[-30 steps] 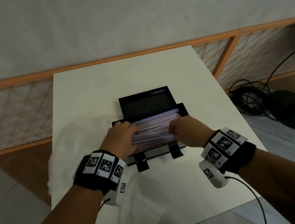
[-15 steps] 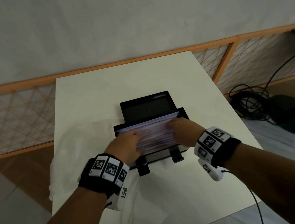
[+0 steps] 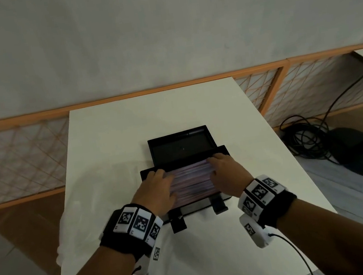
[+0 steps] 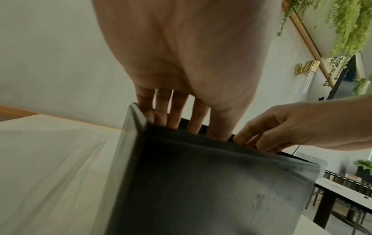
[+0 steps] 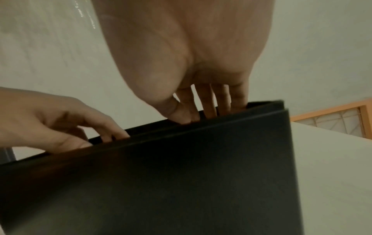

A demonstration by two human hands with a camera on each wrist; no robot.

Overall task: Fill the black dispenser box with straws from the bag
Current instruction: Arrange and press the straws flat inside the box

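Note:
The black dispenser box [image 3: 197, 207] stands mid-table with its lid [image 3: 180, 145] tipped open at the back. A layer of pinkish straws [image 3: 191, 178] lies across its inside. My left hand [image 3: 155, 190] rests flat on the straws at the left end, my right hand [image 3: 227, 170] at the right end. From the left wrist, straight fingers [image 4: 177, 114] reach over the box wall [image 4: 221, 182] into the box. The right wrist view shows the same with the right fingers [image 5: 209, 103] behind the box front [image 5: 161, 182]. A clear plastic bag [image 3: 104, 194] lies flat left of the box.
The white table [image 3: 149, 114] ends close on both sides. An orange lattice rail [image 3: 16, 160] runs behind it. On the floor to the right lie coiled black cables [image 3: 304, 136] and a round black stand base [image 3: 360, 154]. Two black feet [image 3: 178, 224] stick out under the box front.
Both hands held the straw bundle gripped above the box; it has since sunk into the box, and the hands now lie flat on top of it.

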